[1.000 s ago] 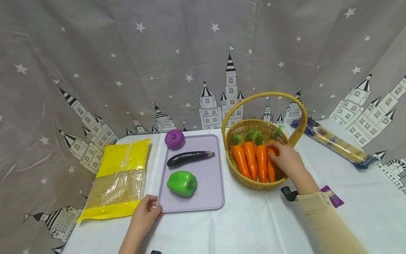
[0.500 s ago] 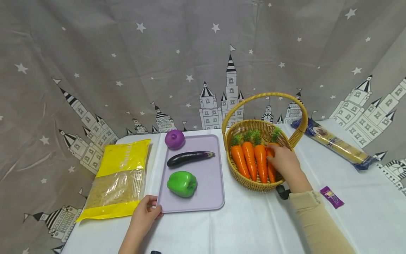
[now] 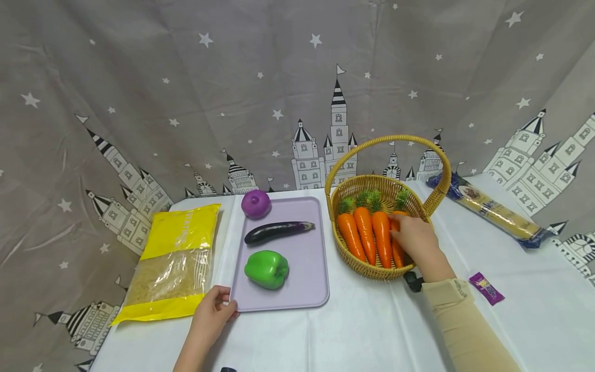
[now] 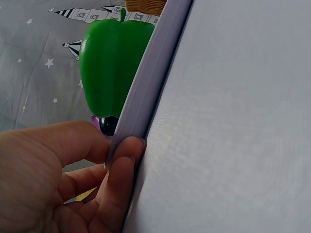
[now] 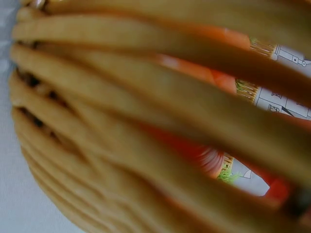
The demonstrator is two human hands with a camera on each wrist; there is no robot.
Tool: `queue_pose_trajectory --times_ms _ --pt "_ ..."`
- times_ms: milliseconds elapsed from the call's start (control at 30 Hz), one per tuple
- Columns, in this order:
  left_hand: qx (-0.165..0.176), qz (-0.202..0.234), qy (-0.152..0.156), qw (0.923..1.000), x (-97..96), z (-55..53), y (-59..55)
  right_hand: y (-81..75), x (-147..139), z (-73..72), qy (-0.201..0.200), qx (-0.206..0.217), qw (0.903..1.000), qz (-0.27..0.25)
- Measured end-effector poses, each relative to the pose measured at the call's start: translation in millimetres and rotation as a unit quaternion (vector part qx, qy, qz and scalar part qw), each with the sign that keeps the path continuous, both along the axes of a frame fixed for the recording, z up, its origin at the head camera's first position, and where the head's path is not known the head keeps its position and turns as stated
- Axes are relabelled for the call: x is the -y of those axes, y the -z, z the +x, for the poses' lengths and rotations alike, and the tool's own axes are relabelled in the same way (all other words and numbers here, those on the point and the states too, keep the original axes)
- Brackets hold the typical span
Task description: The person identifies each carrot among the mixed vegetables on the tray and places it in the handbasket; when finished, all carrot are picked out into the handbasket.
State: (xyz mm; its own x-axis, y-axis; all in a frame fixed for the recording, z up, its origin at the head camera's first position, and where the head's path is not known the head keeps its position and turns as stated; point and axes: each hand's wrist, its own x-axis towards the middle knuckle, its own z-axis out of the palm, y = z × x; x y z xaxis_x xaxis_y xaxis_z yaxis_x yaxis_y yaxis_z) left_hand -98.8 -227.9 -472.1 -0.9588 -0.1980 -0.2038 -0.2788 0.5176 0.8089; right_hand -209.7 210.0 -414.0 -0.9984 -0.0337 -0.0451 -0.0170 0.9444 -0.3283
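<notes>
My left hand (image 3: 211, 315) pinches the near left corner of a lilac tray (image 3: 304, 274); the left wrist view shows thumb and fingers at its rim (image 4: 146, 92). On the tray lie a purple onion (image 3: 255, 204), an eggplant (image 3: 278, 233) and a green bell pepper (image 3: 266, 269). To the right, my right hand (image 3: 419, 242) reaches into a wicker basket (image 3: 355, 267) and grips the rightmost carrot (image 3: 397, 254), partly covering it. Several carrots (image 3: 382, 237) lie side by side there, green tops pointing away. Blurred wicker (image 5: 121, 97) fills most of the right wrist view.
A yellow bag (image 3: 178, 225) of dry food lies left of the tray. Behind the basket to the right is a long pasta packet (image 3: 492, 206). A small purple packet (image 3: 486, 288) lies beside the right sleeve (image 3: 460, 320). The basket's tall handle (image 3: 390, 138) arches over it.
My right hand has shifted slightly left and down within the basket, and the carrots have moved a little left. The left hand and tray stay where they were.
</notes>
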Motion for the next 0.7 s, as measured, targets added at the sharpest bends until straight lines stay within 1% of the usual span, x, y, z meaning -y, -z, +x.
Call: queue_pose_trajectory --times_ms 300,500,700 --pt "0.009 0.005 -0.006 0.9999 -2.7 -2.5 -0.7 0.9 -2 -1.3 0.015 0.022 0.9996 -0.006" --pt "0.007 0.005 -0.004 1.0 -3.5 -4.6 0.5 -1.0 -3 0.4 0.026 0.015 0.9995 -0.012" --pt "0.004 0.004 0.004 1.0 -2.2 -3.7 0.6 -5.7 -1 9.2 0.026 0.0 0.9992 -0.03"
